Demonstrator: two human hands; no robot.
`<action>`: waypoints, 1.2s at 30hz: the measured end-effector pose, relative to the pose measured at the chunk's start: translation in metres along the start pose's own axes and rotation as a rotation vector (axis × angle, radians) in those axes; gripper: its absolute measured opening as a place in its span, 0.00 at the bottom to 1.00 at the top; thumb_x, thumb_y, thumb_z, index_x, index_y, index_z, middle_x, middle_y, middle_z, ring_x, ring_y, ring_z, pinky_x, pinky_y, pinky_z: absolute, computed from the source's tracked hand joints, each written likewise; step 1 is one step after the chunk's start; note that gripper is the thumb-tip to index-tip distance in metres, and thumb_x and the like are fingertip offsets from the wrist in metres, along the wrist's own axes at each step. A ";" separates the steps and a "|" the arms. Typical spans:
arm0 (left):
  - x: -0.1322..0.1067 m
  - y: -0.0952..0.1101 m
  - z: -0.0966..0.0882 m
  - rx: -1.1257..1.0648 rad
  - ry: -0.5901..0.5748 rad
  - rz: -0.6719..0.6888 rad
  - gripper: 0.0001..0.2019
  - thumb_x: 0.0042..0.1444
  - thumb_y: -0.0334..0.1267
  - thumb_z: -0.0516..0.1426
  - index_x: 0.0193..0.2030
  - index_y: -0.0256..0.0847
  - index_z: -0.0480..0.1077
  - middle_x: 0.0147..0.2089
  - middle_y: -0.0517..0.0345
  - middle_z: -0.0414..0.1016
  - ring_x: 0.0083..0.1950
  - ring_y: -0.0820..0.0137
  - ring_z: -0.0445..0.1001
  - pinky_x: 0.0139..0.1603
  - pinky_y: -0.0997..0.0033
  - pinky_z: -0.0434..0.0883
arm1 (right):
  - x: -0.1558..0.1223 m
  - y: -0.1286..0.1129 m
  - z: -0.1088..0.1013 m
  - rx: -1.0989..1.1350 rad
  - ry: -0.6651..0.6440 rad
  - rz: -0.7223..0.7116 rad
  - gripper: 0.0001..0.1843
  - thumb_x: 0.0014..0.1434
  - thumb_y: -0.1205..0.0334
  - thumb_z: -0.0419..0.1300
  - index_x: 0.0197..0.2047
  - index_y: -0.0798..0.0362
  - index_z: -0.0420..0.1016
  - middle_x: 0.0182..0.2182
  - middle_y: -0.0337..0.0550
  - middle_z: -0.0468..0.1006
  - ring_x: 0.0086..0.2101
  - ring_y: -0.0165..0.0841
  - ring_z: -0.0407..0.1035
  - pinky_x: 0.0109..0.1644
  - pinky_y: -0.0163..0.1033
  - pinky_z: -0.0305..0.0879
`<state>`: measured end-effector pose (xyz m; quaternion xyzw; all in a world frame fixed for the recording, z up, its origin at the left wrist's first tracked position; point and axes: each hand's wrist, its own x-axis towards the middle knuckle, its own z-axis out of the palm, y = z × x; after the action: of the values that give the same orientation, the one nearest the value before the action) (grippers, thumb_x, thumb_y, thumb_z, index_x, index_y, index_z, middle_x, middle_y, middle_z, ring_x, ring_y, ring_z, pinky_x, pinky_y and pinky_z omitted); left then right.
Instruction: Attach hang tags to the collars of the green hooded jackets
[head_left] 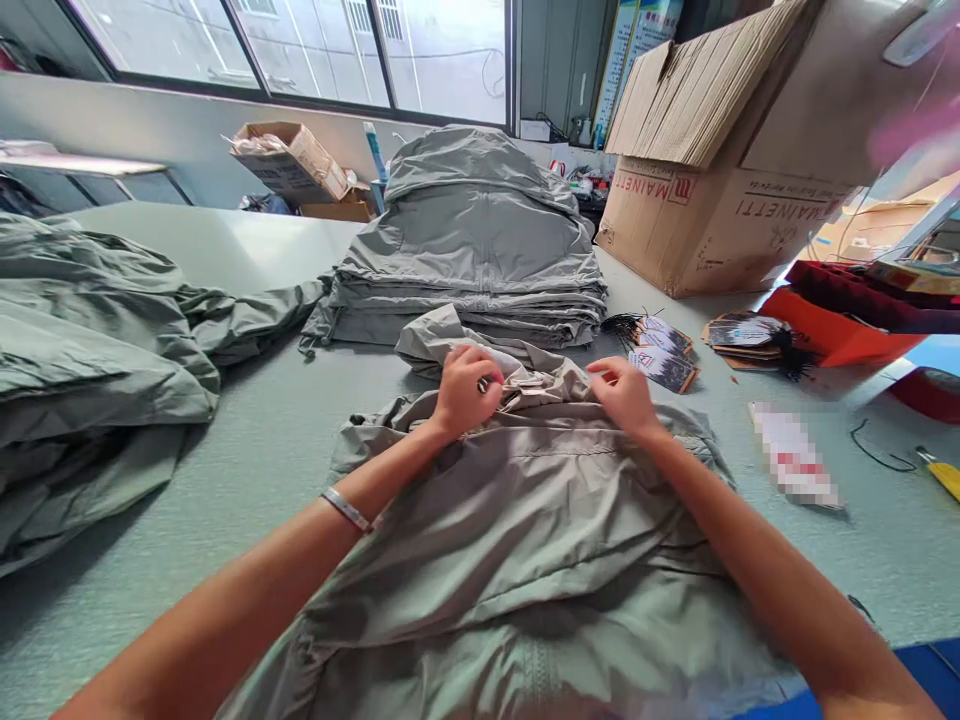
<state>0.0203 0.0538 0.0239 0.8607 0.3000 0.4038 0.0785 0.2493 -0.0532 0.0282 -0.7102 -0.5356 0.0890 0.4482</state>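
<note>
A grey-green jacket [525,520] lies spread on the table in front of me, collar end away from me. My left hand [465,388] is closed on the fabric near the collar, pinching a small metal piece, perhaps a zipper pull. My right hand [624,395] pinches the collar fabric a little to the right. Between both hands a small white label [525,382] shows in the folds. A silver bracelet [346,509] is on my left wrist.
A stack of folded grey jackets [469,250] sits behind the collar. Loose jackets [90,340] are heaped at left. Hang tags [664,355] with black strings lie at right, near a large cardboard box [720,190] and a red tray [840,325]. A yellow-handled tool [941,472] lies far right.
</note>
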 end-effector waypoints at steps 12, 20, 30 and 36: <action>0.017 0.147 0.105 -0.212 -0.202 0.179 0.14 0.46 0.21 0.52 0.35 0.39 0.74 0.45 0.51 0.78 0.55 0.62 0.69 0.60 0.60 0.68 | 0.019 0.087 -0.035 -0.651 -0.098 0.159 0.24 0.64 0.60 0.50 0.61 0.55 0.69 0.67 0.52 0.61 0.66 0.46 0.52 0.67 0.59 0.44; 0.004 0.132 0.151 -0.050 -0.353 0.202 0.10 0.57 0.28 0.52 0.40 0.34 0.74 0.47 0.42 0.77 0.60 0.58 0.69 0.68 0.56 0.62 | 0.016 0.086 -0.041 -0.747 0.086 0.139 0.20 0.64 0.58 0.50 0.45 0.59 0.80 0.46 0.59 0.78 0.49 0.45 0.70 0.53 0.45 0.59; 0.005 0.134 0.147 -0.015 -0.401 0.145 0.15 0.59 0.30 0.51 0.50 0.29 0.72 0.58 0.40 0.73 0.64 0.58 0.66 0.71 0.58 0.58 | 0.016 0.078 -0.037 -0.760 0.023 0.318 0.33 0.55 0.41 0.59 0.52 0.60 0.75 0.53 0.60 0.70 0.56 0.51 0.61 0.56 0.51 0.57; 0.006 0.135 0.145 0.016 -0.460 0.118 0.18 0.60 0.34 0.50 0.54 0.26 0.70 0.62 0.38 0.69 0.67 0.56 0.63 0.72 0.58 0.55 | 0.016 0.076 -0.038 -0.715 0.035 0.346 0.35 0.52 0.40 0.60 0.54 0.59 0.75 0.53 0.60 0.70 0.57 0.51 0.61 0.55 0.50 0.59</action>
<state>0.1921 -0.0362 -0.0175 0.9466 0.2265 0.1986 0.1144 0.3311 -0.0622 0.0006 -0.9026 -0.3974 -0.0411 0.1601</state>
